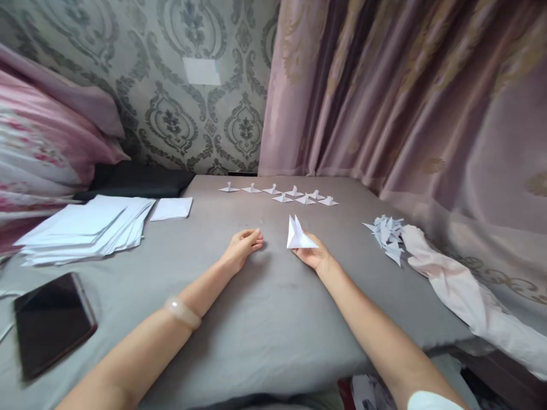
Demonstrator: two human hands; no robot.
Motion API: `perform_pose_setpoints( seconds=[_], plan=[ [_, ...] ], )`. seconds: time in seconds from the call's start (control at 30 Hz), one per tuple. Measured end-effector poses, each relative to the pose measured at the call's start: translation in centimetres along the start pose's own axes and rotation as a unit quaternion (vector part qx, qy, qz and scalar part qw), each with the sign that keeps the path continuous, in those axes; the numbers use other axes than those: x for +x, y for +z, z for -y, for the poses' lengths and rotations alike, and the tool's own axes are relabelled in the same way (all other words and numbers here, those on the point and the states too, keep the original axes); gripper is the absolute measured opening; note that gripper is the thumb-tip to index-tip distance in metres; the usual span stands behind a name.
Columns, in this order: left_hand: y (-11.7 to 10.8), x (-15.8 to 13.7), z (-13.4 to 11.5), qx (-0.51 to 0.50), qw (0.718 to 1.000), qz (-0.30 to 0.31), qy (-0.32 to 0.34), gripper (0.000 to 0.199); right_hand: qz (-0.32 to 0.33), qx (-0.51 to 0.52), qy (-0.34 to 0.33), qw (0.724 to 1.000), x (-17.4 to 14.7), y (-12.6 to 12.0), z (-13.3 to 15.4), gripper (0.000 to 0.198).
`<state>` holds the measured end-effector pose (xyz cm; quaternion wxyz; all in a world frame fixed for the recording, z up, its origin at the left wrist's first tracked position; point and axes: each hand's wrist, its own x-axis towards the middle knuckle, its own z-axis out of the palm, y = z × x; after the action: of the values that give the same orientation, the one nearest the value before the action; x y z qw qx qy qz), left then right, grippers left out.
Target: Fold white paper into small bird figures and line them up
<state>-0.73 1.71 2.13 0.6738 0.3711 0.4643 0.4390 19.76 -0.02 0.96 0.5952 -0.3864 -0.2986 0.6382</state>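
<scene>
My right hand [315, 257] holds up a white folded paper figure [298, 236], with two upright points and a flat triangular flap toward the right. The fingers are under and behind the paper, partly hidden by it. To the left, my left hand [243, 248] is just above the grey cloth, its thumb closed against curled fingers and no paper showing in it. A pale bangle [183, 313] circles the left wrist. Beyond both hands, several small folded paper figures [305, 199] stand in two rows on the grey surface [231, 210].
A stack of white paper sheets [85, 228] lies at left, beside a smaller stack of paper [172, 208]. Nearer is a dark tablet [54, 324]. At right, a heap of folded paper pieces [387, 233] touches a pale cloth [453, 279]. Pink curtains [384, 85] hang behind.
</scene>
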Motion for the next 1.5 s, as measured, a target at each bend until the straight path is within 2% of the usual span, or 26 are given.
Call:
perform_pose_setpoints(
  seconds=[0.07,0.17,0.27,0.37,0.57,0.77,0.93,1.13,1.27,1.37,1.5],
  plan=[
    [0.2,-0.2,-1.0,0.005,0.999,0.037,-0.022,0.049,0.014,0.013,0.036,0.999,0.9,1.8,-0.6,0.020],
    [-0.1,-0.4,-1.9,0.019,0.993,0.120,-0.004,0.055,0.032,0.028,0.069,0.997,1.7,4.3,-2.0,0.020],
    [-0.7,-0.4,-1.8,0.015,0.991,0.130,-0.001,0.055,0.023,0.036,0.079,0.996,1.9,5.2,-3.0,0.022],
    [-1.3,-0.2,-1.2,-0.022,0.990,0.140,-0.019,0.047,0.007,0.031,0.078,0.996,1.7,5.0,-3.2,0.029],
    [-1.3,-0.3,-0.5,-0.049,0.993,0.102,-0.030,0.037,-0.014,-0.003,0.066,0.998,1.3,5.4,-3.0,0.035],
    [-1.7,0.0,0.1,-0.058,0.994,0.088,-0.021,0.036,0.001,-0.005,0.056,0.998,0.8,5.9,-2.7,0.035],
    [-1.6,0.2,0.3,-0.046,0.996,0.066,0.028,0.030,0.029,0.000,0.053,0.998,0.6,5.5,-2.3,0.037],
    [-1.5,0.0,-0.3,-0.009,0.995,0.005,0.097,0.030,-0.018,-0.010,0.061,0.998,0.5,5.1,-1.9,0.039],
    [-1.6,0.1,-0.4,-0.005,0.995,-0.032,0.096,0.032,0.000,-0.045,0.042,0.998,0.3,4.6,-1.8,0.038],
    [-1.7,0.1,-0.3,-0.009,0.996,-0.035,0.081,0.032,0.023,-0.093,0.012,0.995,0.3,4.2,-2.0,0.034],
    [-1.6,0.1,-0.1,-0.005,0.997,-0.007,0.080,0.033,0.025,-0.161,-0.012,0.987,0.2,4.0,-2.1,0.033]
  ],
)
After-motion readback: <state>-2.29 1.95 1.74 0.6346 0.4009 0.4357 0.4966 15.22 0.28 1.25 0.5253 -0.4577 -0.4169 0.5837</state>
